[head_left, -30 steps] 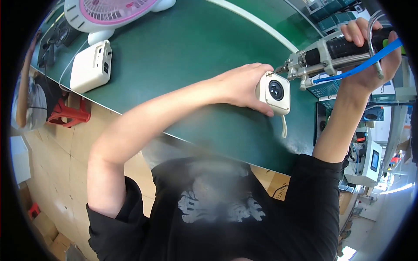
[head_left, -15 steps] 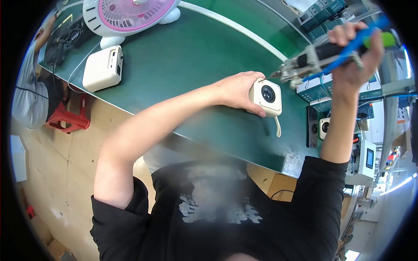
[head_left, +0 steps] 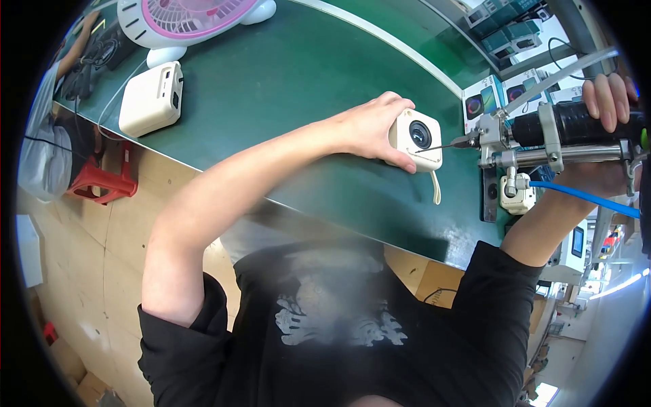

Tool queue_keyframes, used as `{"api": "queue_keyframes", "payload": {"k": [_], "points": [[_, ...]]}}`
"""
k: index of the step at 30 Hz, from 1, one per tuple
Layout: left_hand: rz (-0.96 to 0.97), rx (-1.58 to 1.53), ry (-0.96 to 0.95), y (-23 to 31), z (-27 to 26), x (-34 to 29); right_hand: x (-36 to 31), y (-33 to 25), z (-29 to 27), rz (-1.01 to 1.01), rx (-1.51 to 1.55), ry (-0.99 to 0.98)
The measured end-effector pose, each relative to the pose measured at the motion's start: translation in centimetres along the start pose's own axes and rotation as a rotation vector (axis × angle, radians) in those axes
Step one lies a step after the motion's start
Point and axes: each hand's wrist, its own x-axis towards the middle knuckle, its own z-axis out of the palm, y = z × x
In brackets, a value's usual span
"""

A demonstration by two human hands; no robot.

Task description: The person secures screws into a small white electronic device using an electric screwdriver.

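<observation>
My left hand (head_left: 374,130) is wrapped round a small cream cube-shaped projector (head_left: 432,127), holding it on the green bench with its round black lens facing up. A short cream strap (head_left: 435,188) hangs off one corner. In the grip of my right hand (head_left: 605,103) is a black and metal power screwdriver (head_left: 529,132), with a blue hose (head_left: 583,199) coming off its head. The thin bit points left and its end lies over the projector's face, just below the lens. I cannot tell whether it touches a screw.
A larger cream box with ports (head_left: 150,100) stands at the left, behind it a pink and white fan (head_left: 196,15). Printed boxes (head_left: 483,102), a black bar-shaped thing (head_left: 488,195) and another cream device (head_left: 518,198) sit at the right. A red stool (head_left: 103,182) is at the bench's left.
My right hand has come down and tilted the screwdriver level. Its bit has gone from the projector's upper corner to below the lens. My left hand keeps its hold on the projector.
</observation>
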Motion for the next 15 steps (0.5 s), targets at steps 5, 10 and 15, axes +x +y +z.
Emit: {"api": "queue_keyframes", "payload": {"k": [5, 10, 15], "points": [[0.021, -0.01, 0.004, 0.0, 0.0, 0.0, -1.3, -1.3, -2.0, 0.027, -0.362, 0.112], [0.023, -0.005, 0.01, -0.1, 0.2, -0.2, -1.5, 0.4, -2.0, 0.019, -0.371, 0.095], [0.032, -0.001, 0.034, 0.0, 0.0, -0.5, -2.4, 3.4, -2.2, 0.081, -0.352, 0.12]]}}
